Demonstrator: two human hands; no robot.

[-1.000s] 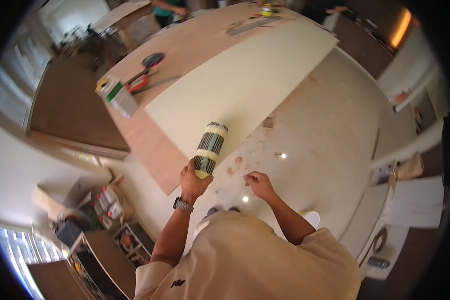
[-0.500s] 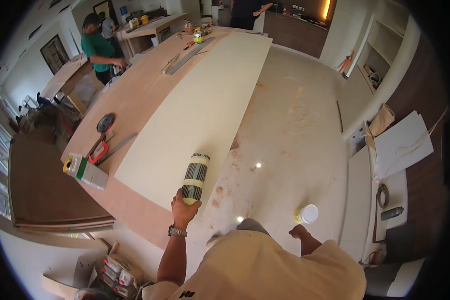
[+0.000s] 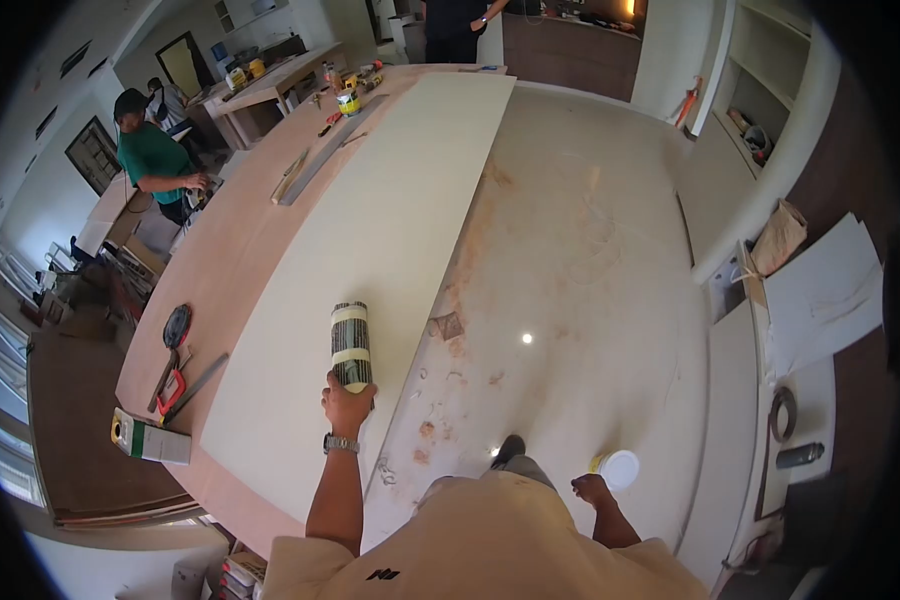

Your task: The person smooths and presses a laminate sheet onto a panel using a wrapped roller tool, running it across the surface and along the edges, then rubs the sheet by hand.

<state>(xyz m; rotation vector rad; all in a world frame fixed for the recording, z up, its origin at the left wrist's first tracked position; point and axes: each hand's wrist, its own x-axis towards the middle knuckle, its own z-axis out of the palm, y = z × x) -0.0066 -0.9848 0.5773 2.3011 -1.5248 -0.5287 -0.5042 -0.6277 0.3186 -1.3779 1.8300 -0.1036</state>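
Observation:
My left hand (image 3: 348, 402), with a metal watch on its wrist, is closed around the near end of a cylinder (image 3: 350, 340) with cream and dark printed bands. The cylinder lies over the long pale sheet (image 3: 360, 230); whether it rests on it I cannot tell. That sheet lies along the right side of a reddish-brown board surface (image 3: 230, 240). Low at my right side, my right hand (image 3: 592, 489) has curled fingers beside a white-lidded tub (image 3: 622, 469) with some yellow on its side. Whether the hand holds the tub is unclear.
On the left edge are a white-green can (image 3: 152, 437), a red-framed tool (image 3: 173, 392) and a dark round-headed tool (image 3: 177, 325). A metal strip (image 3: 320, 155) and a yellow tin (image 3: 347, 102) lie farther off. A person in green (image 3: 155, 155) works at left; another in dark clothes (image 3: 455, 30) stands beyond.
The view has shifted forward along the board. My left hand and the cylinder appear farther left, over the sheet. The tub and my right hand appear lower in view.

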